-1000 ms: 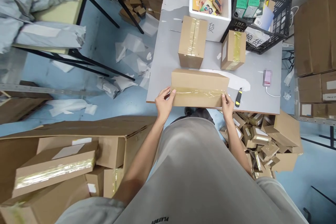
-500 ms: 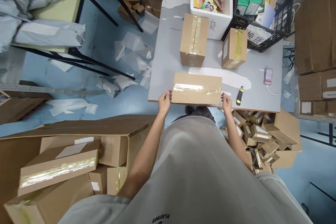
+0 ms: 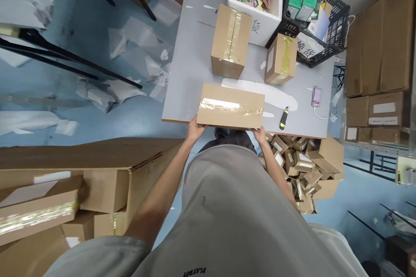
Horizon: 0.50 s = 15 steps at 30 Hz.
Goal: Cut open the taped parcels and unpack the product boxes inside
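A long taped cardboard box (image 3: 231,106) with a white label strip is at the front edge of the grey table (image 3: 185,65). My left hand (image 3: 195,130) grips its left lower corner, with the fingers partly hidden beneath it. At the right lower corner, my right hand (image 3: 259,134) is closed on the same box, its fingertips tucked under the edge. Just right of the box lies a black and yellow utility knife (image 3: 284,118). Two more taped boxes stand behind it, a larger carton (image 3: 231,37) and a smaller carton (image 3: 281,58).
A white bin (image 3: 256,26) with small packets and a black crate (image 3: 338,30) stand at the back. A phone (image 3: 316,96) on a cable lies right. Large open carton (image 3: 136,181) with boxes at lower left; heaped small boxes (image 3: 303,162) on the floor right.
Both hands have slid from the box's side ends to beneath its front corners. The box looks slightly raised and tilted at the table edge. The view has turned to the right.
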### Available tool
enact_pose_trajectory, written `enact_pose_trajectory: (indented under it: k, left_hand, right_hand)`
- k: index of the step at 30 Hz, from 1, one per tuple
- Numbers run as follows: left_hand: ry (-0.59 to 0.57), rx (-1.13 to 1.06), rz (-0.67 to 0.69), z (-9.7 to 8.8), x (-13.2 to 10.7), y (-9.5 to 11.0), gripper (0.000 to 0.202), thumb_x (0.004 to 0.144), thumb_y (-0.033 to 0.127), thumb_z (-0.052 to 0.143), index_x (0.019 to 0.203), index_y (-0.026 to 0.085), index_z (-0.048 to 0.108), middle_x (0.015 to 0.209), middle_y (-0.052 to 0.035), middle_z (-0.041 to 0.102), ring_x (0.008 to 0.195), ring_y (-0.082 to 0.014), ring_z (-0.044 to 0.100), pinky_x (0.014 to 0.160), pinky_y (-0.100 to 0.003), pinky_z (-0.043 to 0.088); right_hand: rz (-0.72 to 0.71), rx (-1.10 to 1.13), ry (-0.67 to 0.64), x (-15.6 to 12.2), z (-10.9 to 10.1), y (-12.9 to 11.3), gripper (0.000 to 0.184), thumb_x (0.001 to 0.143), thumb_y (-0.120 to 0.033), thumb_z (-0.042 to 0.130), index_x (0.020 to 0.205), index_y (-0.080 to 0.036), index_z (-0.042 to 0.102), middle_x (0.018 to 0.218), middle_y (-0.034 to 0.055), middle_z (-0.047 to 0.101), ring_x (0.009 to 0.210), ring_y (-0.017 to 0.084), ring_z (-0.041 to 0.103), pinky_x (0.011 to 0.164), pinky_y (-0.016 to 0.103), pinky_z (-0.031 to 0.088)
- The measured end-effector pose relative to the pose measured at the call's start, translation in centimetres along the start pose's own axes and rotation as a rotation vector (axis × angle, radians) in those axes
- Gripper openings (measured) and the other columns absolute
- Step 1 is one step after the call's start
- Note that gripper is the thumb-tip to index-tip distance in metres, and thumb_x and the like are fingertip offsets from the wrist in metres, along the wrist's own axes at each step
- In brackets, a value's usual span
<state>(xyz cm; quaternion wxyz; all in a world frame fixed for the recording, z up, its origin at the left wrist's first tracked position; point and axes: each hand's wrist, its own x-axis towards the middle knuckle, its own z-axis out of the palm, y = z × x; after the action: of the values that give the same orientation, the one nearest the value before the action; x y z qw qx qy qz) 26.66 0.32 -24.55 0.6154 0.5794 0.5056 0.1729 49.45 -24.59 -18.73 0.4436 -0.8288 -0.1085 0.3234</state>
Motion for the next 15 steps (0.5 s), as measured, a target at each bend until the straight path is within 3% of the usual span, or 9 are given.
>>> enact_pose_trajectory:
  k: [4,8,12,15]
  left_hand:
    - [0.035,-0.015,-0.035,0.0,0.3,1.1,0.037,0.059,0.026,0.075,0.095,0.02,0.075,0.108,-0.0117,0.084,0.124,-0.0392,0.078,0.117,-0.052,0.062]
    - [0.05,-0.012,-0.014,-1.1,0.9,2.5,0.021,0.057,0.026,0.069,0.078,0.021,0.067,0.095,-0.0091,0.077,0.115,-0.0372,0.078,0.109,-0.047,0.065]
    - [0.042,-0.077,0.067,-3.2,2.2,3.7,0.015,0.061,0.032,0.068,0.073,0.024,0.069,0.11,-0.0096,0.08,0.121,-0.0356,0.074,0.114,-0.048,0.064]
    - [0.008,-0.096,0.102,-5.0,3.1,5.1,0.02,0.068,0.038,0.071,0.082,0.024,0.078,0.117,-0.0092,0.082,0.127,-0.0368,0.074,0.122,-0.051,0.06]
  right_hand:
    - [0.014,-0.032,-0.02,-1.2,-0.7,-0.6,0.059,0.088,-0.047,0.075,0.139,-0.019,0.078,0.135,0.016,0.086,0.135,0.037,0.075,0.126,0.056,0.054]
    - [-0.014,-0.061,-0.014,-3.1,-1.7,-1.7,0.063,0.089,-0.056,0.078,0.143,-0.024,0.077,0.152,0.0121,0.079,0.151,0.036,0.065,0.133,0.056,0.048]
    - [-0.098,-0.048,-0.057,-4.9,-1.9,-3.8,0.072,0.098,-0.071,0.073,0.158,-0.03,0.071,0.166,0.0076,0.07,0.168,0.031,0.05,0.14,0.052,0.041]
    - [-0.123,-0.024,-0.073,-5.0,-1.6,-5.8,0.083,0.103,-0.081,0.064,0.167,-0.028,0.065,0.167,0.0074,0.069,0.169,0.031,0.05,0.141,0.052,0.042]
